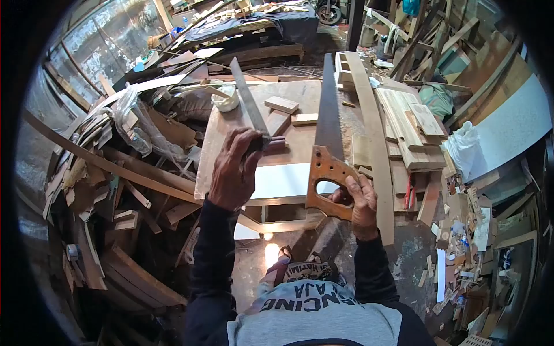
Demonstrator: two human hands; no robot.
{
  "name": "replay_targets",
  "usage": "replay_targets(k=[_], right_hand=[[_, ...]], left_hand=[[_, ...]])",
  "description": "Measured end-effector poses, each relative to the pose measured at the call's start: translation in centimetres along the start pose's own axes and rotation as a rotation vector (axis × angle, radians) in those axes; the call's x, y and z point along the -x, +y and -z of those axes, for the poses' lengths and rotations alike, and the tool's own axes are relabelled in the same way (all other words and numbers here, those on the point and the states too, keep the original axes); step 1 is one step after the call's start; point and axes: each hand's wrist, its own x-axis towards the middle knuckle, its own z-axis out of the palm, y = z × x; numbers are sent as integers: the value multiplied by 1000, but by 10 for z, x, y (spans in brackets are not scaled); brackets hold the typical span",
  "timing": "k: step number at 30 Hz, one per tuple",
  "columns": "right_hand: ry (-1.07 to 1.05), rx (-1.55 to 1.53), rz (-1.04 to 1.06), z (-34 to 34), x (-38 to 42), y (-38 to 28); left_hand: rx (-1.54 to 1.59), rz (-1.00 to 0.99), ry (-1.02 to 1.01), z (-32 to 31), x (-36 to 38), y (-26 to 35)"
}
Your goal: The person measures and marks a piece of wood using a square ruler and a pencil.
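Observation:
My left hand (232,168) is closed around the lower end of what looks like a try square (249,95). Its flat grey blade points up and away; my fingers partly hide the dark end. In my right hand (362,202) is a handsaw (330,164), gripped by its brown wooden handle, with the long blade pointing away from me. Both tools are over the workbench (231,135). Between them lie small wood blocks (281,104) and a reddish-brown piece (277,143). A white board (281,180) lies along the bench's near edge.
A long plank (369,124) runs along the bench right of the saw. Stacked boards (407,130) and a red-handled tool (409,193) are farther right. Scrap wood (138,190) is heaped at left. A white plastic bag (463,147) and a large white sheet (513,130) are at right.

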Motion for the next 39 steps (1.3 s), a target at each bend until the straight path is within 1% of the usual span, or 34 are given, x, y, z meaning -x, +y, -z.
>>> replay_targets(k=[3, 5, 8, 10, 13, 14, 17, 18, 21, 24, 27, 30, 33, 36, 37, 39], right_hand=[[-42, 21, -55, -28, -14, 15], [-84, 8, -89, -50, -23, 24], [-121, 11, -126, -80, -35, 38], [-126, 3, -147, -96, -42, 50], [-130, 85, -185, -117, -48, 54], [-114, 137, -139, -122, -50, 58], [-86, 208, -78, -137, -59, 69], [-66, 281, -79, -143, -59, 65], [-55, 513, -20, -143, -68, 73], [39, 598, 56, -137, -78, 98], [-32, 919, 136, -129, -75, 89], [-13, 1071, 233, -129, -67, 76], [-8, 1141, 409, -119, -64, 78], [92, 1136, 626, -97, -66, 84], [154, 1090, 696, -99, -60, 70], [180, 1065, 559, -86, -54, 51]], left_hand=[[-18, 32, -39, 24, 17, 2], [-83, -2, -89, 40, 23, 9], [-78, 13, -159, 52, 35, 14], [-51, -13, -215, 57, 40, 14], [-50, -45, -268, 62, 43, 18], [-44, -53, -283, 63, 43, 17], [-20, -68, -307, 64, 43, 7], [-15, -73, -315, 65, 43, 4], [5, -85, -326, 65, 40, -2], [27, -87, -306, 63, 39, -8], [66, -103, -302, 61, 37, -13], [79, -116, -307, 56, 37, -17], [109, -110, -326, 48, 36, -20], [151, -115, -347, 41, 34, -18], [160, -107, -353, 39, 35, -17], [153, -87, -347, 37, 38, -14]])
